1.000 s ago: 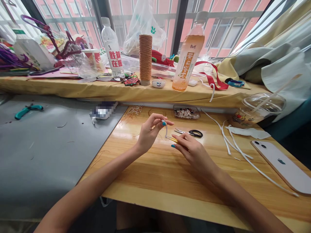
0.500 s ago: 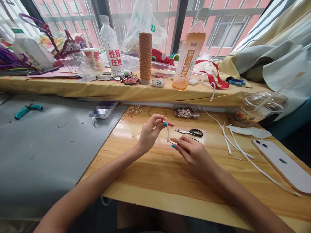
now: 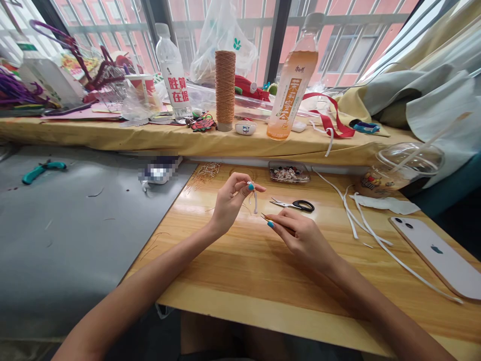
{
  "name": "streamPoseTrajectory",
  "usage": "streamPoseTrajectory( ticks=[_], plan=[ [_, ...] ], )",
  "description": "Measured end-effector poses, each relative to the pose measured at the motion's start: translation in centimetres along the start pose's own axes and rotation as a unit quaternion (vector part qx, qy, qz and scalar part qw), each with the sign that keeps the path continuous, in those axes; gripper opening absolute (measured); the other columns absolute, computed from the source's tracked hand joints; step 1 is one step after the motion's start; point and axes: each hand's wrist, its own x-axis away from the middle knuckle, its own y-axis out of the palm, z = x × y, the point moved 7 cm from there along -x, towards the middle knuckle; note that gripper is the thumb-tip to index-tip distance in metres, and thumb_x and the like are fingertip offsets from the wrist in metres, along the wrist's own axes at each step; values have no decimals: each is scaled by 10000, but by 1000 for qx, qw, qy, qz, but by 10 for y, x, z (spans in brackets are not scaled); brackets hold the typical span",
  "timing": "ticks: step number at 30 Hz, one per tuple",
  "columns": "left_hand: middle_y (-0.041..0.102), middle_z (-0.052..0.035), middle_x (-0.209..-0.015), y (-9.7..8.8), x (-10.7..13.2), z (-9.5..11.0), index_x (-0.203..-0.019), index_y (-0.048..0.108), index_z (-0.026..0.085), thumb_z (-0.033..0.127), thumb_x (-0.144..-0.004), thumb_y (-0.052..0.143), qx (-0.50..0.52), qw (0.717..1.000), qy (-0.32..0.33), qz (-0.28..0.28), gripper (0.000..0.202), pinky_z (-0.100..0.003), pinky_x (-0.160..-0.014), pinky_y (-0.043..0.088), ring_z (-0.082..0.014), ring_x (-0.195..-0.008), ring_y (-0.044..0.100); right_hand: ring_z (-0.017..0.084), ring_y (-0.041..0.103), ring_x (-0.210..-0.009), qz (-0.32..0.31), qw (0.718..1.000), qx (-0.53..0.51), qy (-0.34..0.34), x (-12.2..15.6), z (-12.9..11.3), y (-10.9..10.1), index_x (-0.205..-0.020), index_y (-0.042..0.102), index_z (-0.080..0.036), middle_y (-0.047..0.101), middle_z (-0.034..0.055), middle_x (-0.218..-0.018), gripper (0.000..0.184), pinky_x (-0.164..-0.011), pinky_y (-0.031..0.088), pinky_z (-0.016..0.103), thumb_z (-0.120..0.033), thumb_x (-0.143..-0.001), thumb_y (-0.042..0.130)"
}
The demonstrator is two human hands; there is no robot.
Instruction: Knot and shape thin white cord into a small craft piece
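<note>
My left hand [image 3: 232, 203] is raised over the wooden table [image 3: 240, 271], thumb and forefinger pinched on the top of a short white cord piece [image 3: 255, 201] that hangs down. My right hand [image 3: 296, 233] is closed around thin yellow tweezers [image 3: 267, 218], whose tip points up-left just below the cord's free end without touching it. Small black-handled scissors [image 3: 296, 204] lie on the table right behind my right hand.
A clear tray of small beads [image 3: 288, 173], loose white cords [image 3: 361, 225], a white phone [image 3: 438, 253], a domed plastic cup [image 3: 404, 168]. On the yellow shelf stand a thread spool [image 3: 225, 90] and two bottles [image 3: 291, 82]. Teal pliers [image 3: 43, 169] lie on the grey mat at left.
The tweezers have let go of the cord's lower end and dropped slightly; the cord now hangs free from my left hand, which lifted a little.
</note>
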Motion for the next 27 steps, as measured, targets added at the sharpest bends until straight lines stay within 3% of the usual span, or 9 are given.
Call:
streamPoseTrajectory(
  ticks=[11,18,23,27],
  plan=[
    [639,-32,-768,11,6,0,-830,438,176,236,-816,477,-2,999,-14,-35,73,-286,-745,393,-160,-821,582,116,498,-608,-9,1000,5,-15,3,-3,7,-912,609,-155,524,41,-710,220,-562,397,242,-193,-832,408],
    [637,-40,-729,9,5,-13,-799,423,168,282,-808,479,-19,997,-67,-24,128,-260,-717,388,-149,-778,579,120,522,-628,12,997,50,-54,6,-3,8,-832,605,-163,559,54,-735,223,-565,397,234,-186,-846,384],
    [627,-32,-647,-1,4,-40,-788,453,147,316,-779,502,-16,989,-145,13,176,-253,-688,385,-136,-687,565,113,544,-621,33,982,162,-89,8,-3,6,-866,595,-152,600,56,-740,236,-536,381,216,-189,-857,362],
    [612,-26,-588,-4,6,-58,-752,470,133,304,-734,548,30,975,-216,42,188,-242,-650,384,-129,-628,562,119,548,-626,14,944,301,-134,12,-4,6,-918,583,-156,630,44,-732,255,-531,348,241,-151,-860,335]
  ],
)
